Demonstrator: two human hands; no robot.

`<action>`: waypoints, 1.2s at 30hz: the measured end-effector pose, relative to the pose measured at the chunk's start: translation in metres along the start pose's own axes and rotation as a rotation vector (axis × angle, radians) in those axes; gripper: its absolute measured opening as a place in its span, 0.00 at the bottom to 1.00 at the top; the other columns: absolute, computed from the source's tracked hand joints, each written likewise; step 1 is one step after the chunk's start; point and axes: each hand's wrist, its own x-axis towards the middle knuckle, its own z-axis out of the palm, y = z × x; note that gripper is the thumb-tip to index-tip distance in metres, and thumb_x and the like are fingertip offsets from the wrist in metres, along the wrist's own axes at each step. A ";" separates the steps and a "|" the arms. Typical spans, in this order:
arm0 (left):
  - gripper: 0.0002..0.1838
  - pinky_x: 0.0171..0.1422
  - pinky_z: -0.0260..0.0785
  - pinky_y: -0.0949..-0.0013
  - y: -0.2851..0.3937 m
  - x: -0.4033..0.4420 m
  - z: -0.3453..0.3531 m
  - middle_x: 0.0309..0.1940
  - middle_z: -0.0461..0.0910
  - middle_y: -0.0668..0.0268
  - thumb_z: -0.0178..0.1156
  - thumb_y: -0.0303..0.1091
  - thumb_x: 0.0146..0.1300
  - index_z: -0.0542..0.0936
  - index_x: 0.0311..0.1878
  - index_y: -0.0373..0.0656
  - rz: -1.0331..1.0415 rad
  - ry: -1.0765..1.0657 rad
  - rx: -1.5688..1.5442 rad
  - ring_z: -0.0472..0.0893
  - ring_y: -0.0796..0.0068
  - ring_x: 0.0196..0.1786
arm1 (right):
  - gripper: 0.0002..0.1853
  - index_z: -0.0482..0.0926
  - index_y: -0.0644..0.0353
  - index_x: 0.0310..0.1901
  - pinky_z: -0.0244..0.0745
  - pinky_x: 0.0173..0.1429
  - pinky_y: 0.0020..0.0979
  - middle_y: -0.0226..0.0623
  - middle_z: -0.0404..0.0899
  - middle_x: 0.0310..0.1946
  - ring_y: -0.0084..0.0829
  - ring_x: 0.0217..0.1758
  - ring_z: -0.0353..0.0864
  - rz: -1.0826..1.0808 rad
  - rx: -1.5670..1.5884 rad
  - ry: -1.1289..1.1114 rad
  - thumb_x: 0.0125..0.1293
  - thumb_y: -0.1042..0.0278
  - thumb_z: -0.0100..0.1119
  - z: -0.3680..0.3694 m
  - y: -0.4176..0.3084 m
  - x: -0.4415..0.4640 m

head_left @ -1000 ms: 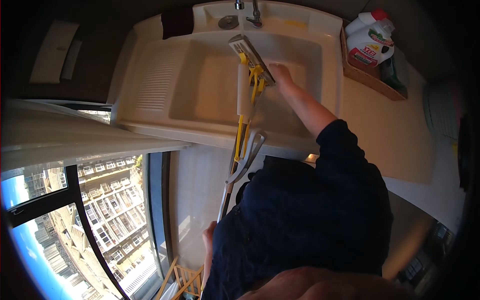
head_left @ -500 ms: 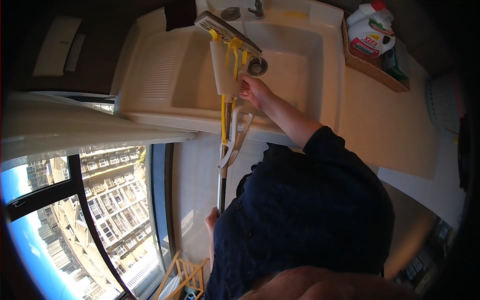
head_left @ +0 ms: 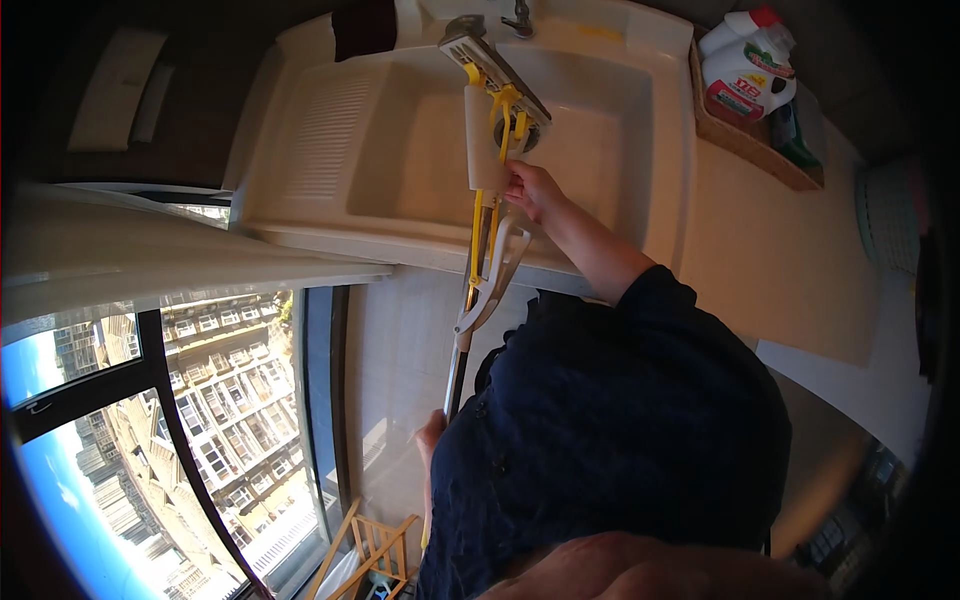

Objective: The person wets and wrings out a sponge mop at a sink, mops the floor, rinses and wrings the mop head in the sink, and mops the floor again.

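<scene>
A squeeze mop with a flat head, yellow brackets and a white sleeve is held over the white sink. Its head tilts in front of the drain and partly hides it. My right hand is closed at the lower end of the white sleeve, thumb and fingers against its right side. A white lever is hinged to the pole below that hand. Lower down, my left hand wraps the metal pole beside my dark shirt, which hides part of the hand and the pole's end.
Behind the basin stands a faucet, and a dark cloth hangs at its back left. A wicker basket with detergent bottles sits on the right counter. Curtain and window are at left; a wooden rack stands below.
The mop head and sleeve have shifted right, and the head now covers part of the drain. My right hand moved right with it; my left hand shifted slightly up and right.
</scene>
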 end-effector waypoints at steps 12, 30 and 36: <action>0.13 0.18 0.51 0.72 0.058 -0.002 -0.015 0.09 0.55 0.67 0.58 0.34 0.44 0.65 0.18 0.38 -0.099 0.085 -0.026 0.56 0.83 0.18 | 0.10 0.72 0.59 0.31 0.64 0.41 0.24 0.30 0.74 0.26 0.21 0.31 0.73 -0.085 0.006 -0.185 0.53 0.62 0.50 0.047 -0.036 0.009; 0.13 0.18 0.53 0.68 -0.012 0.007 -0.014 0.09 0.58 0.57 0.53 0.36 0.46 0.64 0.19 0.38 0.040 0.058 0.057 0.57 0.72 0.14 | 0.16 0.71 0.59 0.39 0.63 0.46 0.28 0.34 0.74 0.31 0.26 0.38 0.73 0.060 -0.042 -0.022 0.56 0.55 0.47 -0.004 0.002 0.010; 0.10 0.19 0.54 0.68 0.063 0.011 -0.053 0.10 0.59 0.57 0.52 0.34 0.47 0.65 0.20 0.38 0.057 -0.068 0.102 0.58 0.74 0.15 | 0.18 0.70 0.59 0.40 0.62 0.47 0.31 0.34 0.74 0.32 0.28 0.38 0.73 0.065 -0.019 0.111 0.56 0.53 0.46 -0.032 0.007 0.000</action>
